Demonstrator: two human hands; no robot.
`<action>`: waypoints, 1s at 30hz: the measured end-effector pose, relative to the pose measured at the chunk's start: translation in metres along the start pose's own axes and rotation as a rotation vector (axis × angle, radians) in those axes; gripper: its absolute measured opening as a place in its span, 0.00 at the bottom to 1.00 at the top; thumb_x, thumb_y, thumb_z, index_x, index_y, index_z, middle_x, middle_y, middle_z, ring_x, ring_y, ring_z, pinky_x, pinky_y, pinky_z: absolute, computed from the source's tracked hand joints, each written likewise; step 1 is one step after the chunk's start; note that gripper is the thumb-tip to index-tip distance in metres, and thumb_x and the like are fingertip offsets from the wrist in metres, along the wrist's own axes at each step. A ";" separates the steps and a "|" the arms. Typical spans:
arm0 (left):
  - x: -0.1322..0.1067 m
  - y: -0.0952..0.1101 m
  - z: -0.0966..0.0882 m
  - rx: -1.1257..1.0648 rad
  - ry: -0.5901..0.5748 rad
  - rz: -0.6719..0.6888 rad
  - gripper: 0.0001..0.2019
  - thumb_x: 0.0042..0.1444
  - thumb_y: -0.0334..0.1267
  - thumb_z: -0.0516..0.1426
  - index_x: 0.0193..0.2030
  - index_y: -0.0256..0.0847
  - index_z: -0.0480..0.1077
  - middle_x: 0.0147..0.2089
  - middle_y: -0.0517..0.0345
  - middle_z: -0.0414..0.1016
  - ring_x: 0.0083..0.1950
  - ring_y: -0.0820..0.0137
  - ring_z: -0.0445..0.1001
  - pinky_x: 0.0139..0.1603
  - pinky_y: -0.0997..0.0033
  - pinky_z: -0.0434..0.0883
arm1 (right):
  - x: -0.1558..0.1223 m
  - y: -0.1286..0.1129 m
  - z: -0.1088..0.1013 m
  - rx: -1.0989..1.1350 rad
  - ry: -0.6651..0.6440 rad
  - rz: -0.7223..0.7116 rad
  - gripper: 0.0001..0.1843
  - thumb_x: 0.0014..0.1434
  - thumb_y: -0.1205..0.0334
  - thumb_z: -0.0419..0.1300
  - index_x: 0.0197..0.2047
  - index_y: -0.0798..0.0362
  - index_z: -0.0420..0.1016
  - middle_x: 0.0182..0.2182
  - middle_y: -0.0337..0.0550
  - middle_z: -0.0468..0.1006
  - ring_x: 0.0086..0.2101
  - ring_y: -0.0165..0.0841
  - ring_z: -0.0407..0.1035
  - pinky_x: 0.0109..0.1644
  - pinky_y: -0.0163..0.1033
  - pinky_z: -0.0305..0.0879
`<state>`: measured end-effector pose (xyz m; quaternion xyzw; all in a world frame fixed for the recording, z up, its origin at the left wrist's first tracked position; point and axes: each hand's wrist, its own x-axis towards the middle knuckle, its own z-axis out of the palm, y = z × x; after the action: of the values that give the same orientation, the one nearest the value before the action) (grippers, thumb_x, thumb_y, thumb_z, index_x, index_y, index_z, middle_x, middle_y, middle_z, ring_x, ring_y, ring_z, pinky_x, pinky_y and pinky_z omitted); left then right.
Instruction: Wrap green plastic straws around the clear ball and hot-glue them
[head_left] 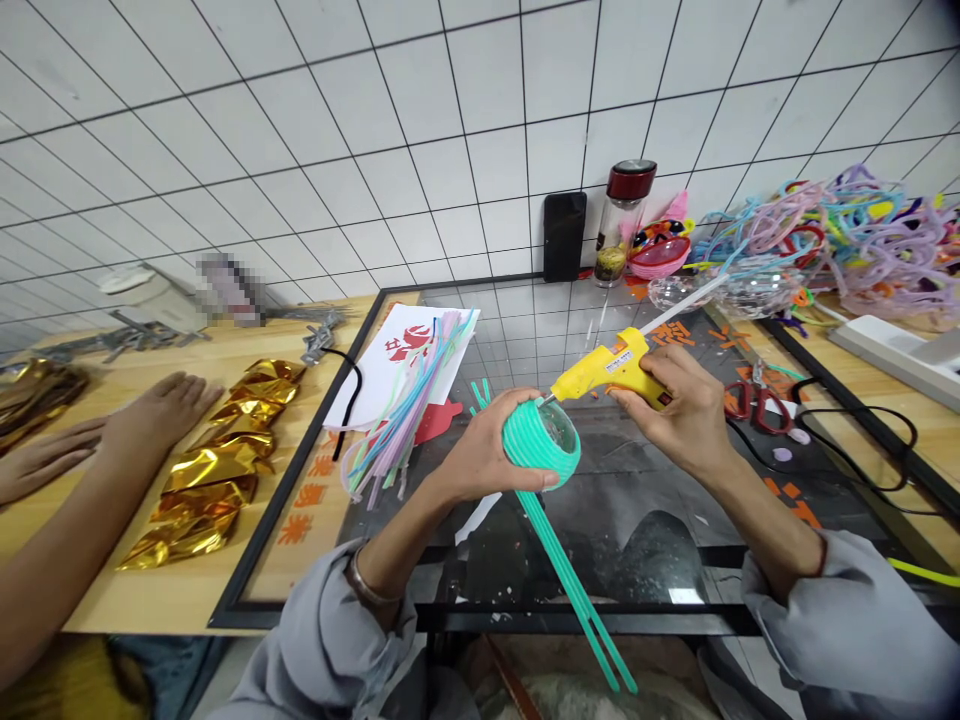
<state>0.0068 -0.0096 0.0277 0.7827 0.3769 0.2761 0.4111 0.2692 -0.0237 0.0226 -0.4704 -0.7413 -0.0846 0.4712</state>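
Observation:
My left hand (487, 445) is wrapped round a small clear cup (541, 447) covered in coils of teal pipe cleaner, its open mouth tilted up and to the right. In my right hand (679, 405) is a yellow hot glue gun (604, 368) with a white glue stick (694, 303) in its back. The gun's nozzle is at the cup's upper rim; whether it touches cannot be made out. Beneath the cup, several long teal pipe cleaners (574, 580) lie across the dark glass board and stick out past its front edge.
Pastel pipe cleaners (409, 410) lie on white paper (360, 385) at left. Red-handled scissors (759, 405) and a black cord (862, 480) are at right. A phone (564, 237) and a bottle (621, 225) stand by the wall. Another person's hands (150, 420) rest beside gold foil (217, 470).

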 end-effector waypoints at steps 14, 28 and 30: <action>0.000 0.000 0.000 0.011 0.000 0.000 0.43 0.36 0.43 0.73 0.60 0.38 0.65 0.61 0.44 0.70 0.61 0.50 0.70 0.66 0.51 0.65 | 0.003 -0.001 -0.004 0.035 -0.008 -0.014 0.09 0.60 0.58 0.65 0.36 0.52 0.71 0.29 0.41 0.69 0.28 0.33 0.65 0.30 0.40 0.59; 0.001 0.001 0.000 0.010 -0.006 0.024 0.42 0.36 0.43 0.73 0.60 0.39 0.65 0.61 0.45 0.70 0.62 0.51 0.70 0.67 0.51 0.65 | 0.002 0.000 -0.002 0.024 -0.019 0.002 0.09 0.60 0.57 0.65 0.36 0.52 0.71 0.29 0.41 0.69 0.27 0.33 0.64 0.29 0.39 0.58; 0.000 0.000 0.000 0.010 -0.007 0.019 0.42 0.36 0.43 0.73 0.60 0.39 0.65 0.62 0.44 0.70 0.62 0.51 0.70 0.67 0.51 0.65 | 0.002 0.000 -0.003 0.036 -0.027 0.011 0.09 0.60 0.56 0.65 0.36 0.52 0.71 0.28 0.41 0.69 0.27 0.33 0.64 0.30 0.39 0.58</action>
<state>0.0069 -0.0094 0.0278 0.7893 0.3695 0.2752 0.4059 0.2707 -0.0239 0.0258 -0.4672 -0.7463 -0.0622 0.4699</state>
